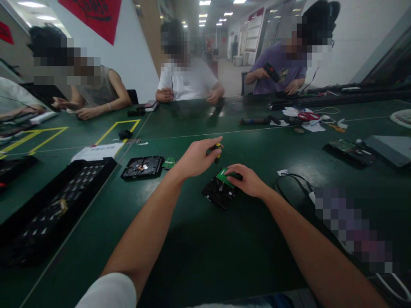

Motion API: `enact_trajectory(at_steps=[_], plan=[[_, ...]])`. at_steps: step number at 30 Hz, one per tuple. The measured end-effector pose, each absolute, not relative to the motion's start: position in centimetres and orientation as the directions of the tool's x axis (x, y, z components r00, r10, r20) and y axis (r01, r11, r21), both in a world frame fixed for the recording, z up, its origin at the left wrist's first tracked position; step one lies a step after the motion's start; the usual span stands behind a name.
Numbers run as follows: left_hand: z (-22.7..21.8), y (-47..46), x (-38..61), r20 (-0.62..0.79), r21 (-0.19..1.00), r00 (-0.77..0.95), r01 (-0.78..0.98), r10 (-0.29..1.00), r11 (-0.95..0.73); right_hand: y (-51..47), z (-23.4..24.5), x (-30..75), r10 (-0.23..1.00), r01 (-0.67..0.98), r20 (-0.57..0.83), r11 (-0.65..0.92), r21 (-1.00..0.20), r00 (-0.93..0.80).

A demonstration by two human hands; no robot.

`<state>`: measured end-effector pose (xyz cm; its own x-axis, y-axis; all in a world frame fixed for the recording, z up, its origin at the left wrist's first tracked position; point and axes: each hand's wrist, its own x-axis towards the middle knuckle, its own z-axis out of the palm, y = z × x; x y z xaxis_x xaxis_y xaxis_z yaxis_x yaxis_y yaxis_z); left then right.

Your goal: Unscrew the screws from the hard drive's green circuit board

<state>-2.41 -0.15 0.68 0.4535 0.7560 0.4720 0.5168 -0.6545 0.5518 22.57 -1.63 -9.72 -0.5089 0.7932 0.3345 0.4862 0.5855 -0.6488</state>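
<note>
Above the green tabletop, my left hand point(201, 157) is closed round a small yellow-and-black screwdriver point(218, 155), its forefinger stretched forward. Just below it lies a black hard drive point(218, 191), turned at an angle, with a green circuit board point(223, 176) at its far end. My right hand point(246, 179) grips the far right side of that drive, fingertips on the board; part of the drive is hidden under the fingers. Left of my left forearm lie another hard drive point(143, 167) and a small loose green circuit board point(168, 163).
A long black slotted tray point(105, 167) stands at left, beside a white paper point(96, 151). On the right are a drive with exposed board point(348, 153), a grey box point(390, 149) and a black cable point(298, 176). Several people sit across the table; one holds a power tool point(271, 72).
</note>
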Motion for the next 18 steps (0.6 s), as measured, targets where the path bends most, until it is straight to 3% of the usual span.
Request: enact_trajectory(at_steps=[5,12,18], plan=[[1.17,-0.60,-2.14,0.500,0.470,0.456,0.571,0.736,-0.673,-1.60,-9.75,22.59,0.793,0.483,0.323,0.581,-0.655,-0.516],[0.96,-0.66,-2.50,0.375,0.603,0.535,0.479,0.757,-0.638,-1.55,-9.94,22.72,0.799,0.492,0.316,0.574,-0.655,-0.511],[1.62,-0.90,-2.03,0.460,0.500,0.481,0.554,0.746,-0.666,-1.42,-10.07,22.73,0.793,0.506,0.309,0.582,-0.637,-0.525]])
